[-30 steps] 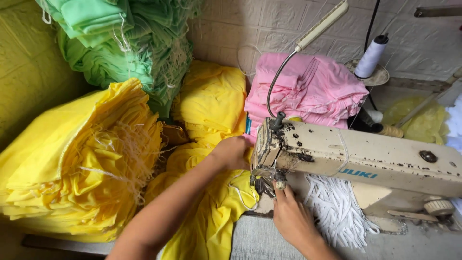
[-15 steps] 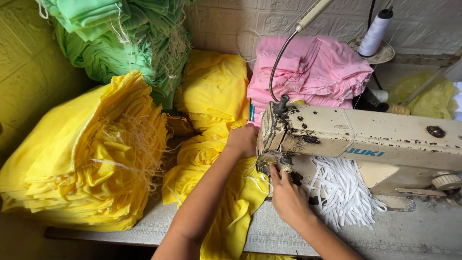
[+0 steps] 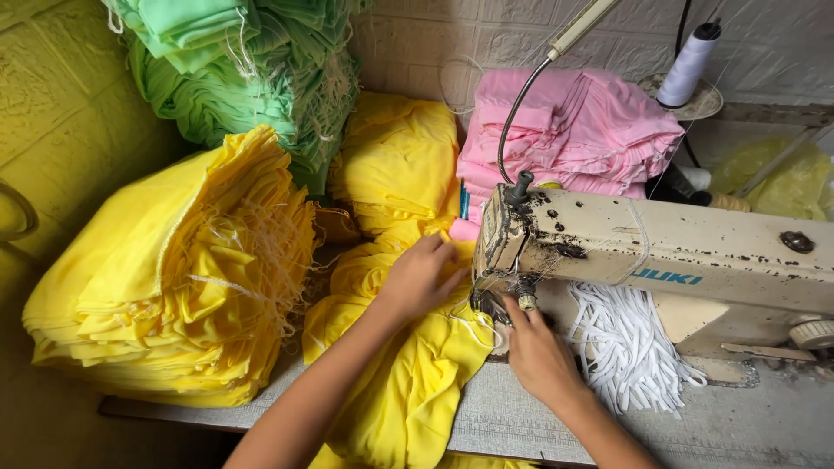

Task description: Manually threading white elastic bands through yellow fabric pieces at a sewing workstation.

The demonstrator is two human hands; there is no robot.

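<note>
A worn cream sewing machine (image 3: 669, 252) stands on a grey table (image 3: 721, 426). A piece of yellow fabric (image 3: 408, 382) lies under its needle end and hangs over the table's front edge. My left hand (image 3: 421, 276) rests flat on this fabric, just left of the machine head, fingers together. My right hand (image 3: 539, 352) lies on the table below the needle, with its fingertips up at the presser foot. Whether it pinches the fabric or a thread is hidden.
A bundle of white elastic strips (image 3: 625, 343) lies under the machine arm. Stacks of yellow cloth (image 3: 174, 278), green cloth (image 3: 243, 78) and pink cloth (image 3: 573, 130) crowd the left and back. A white thread cone (image 3: 688, 65) stands at the back right by the wall.
The view has shifted slightly, bringing the machine closer. My right hand has moved up nearer the needle; my left hand stays on the yellow fabric beside the machine head.
</note>
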